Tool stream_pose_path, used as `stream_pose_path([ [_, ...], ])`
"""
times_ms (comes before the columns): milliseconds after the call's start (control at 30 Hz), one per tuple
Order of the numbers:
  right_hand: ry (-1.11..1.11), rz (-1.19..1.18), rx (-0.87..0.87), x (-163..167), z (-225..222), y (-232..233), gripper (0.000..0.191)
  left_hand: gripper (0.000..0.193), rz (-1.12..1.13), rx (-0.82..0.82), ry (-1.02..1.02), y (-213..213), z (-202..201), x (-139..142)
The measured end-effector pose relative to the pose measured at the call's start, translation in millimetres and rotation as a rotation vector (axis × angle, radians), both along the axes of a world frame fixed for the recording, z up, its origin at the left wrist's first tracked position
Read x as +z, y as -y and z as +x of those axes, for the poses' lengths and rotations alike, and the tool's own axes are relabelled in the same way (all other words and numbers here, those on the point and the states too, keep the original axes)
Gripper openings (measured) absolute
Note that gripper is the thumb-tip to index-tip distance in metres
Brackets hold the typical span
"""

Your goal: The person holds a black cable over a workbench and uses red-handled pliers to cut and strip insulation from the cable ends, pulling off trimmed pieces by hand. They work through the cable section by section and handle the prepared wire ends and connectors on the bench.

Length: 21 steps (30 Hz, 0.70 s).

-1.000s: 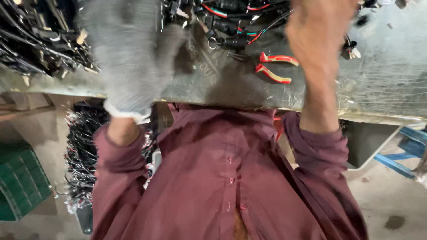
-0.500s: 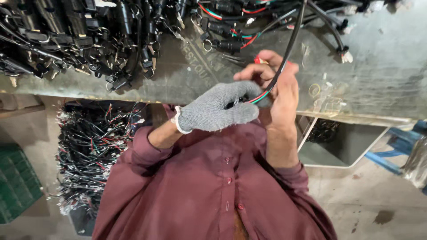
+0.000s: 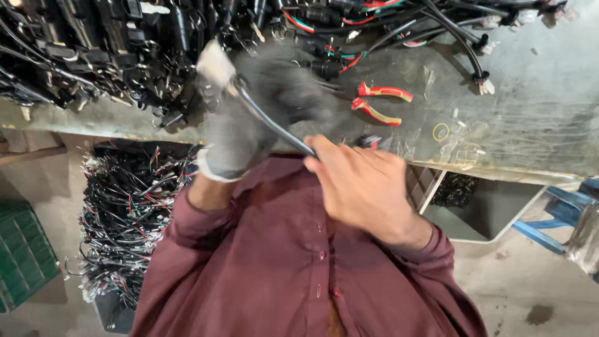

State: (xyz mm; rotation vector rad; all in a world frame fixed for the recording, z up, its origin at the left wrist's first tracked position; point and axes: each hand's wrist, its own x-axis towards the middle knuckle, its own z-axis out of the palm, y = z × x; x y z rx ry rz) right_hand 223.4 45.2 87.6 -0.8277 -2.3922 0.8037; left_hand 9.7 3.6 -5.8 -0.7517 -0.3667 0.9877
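My left hand [image 3: 249, 118], in a grey knit glove, is blurred with motion and grips a black cable [image 3: 268, 122] above the bench edge. My bare right hand [image 3: 362, 181] is closed around the same cable lower down, close to my maroon shirt. The cable runs diagonally from the glove down into the right fist. Red-handled cutters [image 3: 377, 103] lie on the bench just beyond my hands. A pile of black cables with connectors [image 3: 100, 50] covers the left part of the bench.
More cables with red and green wires [image 3: 387, 25] lie at the back of the grey bench [image 3: 536, 125]. A heap of wire pieces [image 3: 125, 212] sits on the floor at left beside a green crate [image 3: 22, 249]. An open drawer [image 3: 480, 212] hangs at right.
My left hand swung from the middle up and to the left, pulling the cable along. My right hand dropped from the bench toward my chest. The cutters came into view.
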Motion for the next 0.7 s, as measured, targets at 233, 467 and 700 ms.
stream_pose_path([
  [233,0.200,-0.029,-0.084,-56,9,-5,0.023,0.032,0.678,0.417,-1.997,5,24,42],
  [467,-0.719,-0.484,0.162,4,16,-30,0.030,0.017,1.441,0.541,-2.353,-3,61,47],
  [700,-0.922,-0.420,0.065,20,67,-47,0.020,0.023,1.413,0.126,-1.983,6,88,58],
])
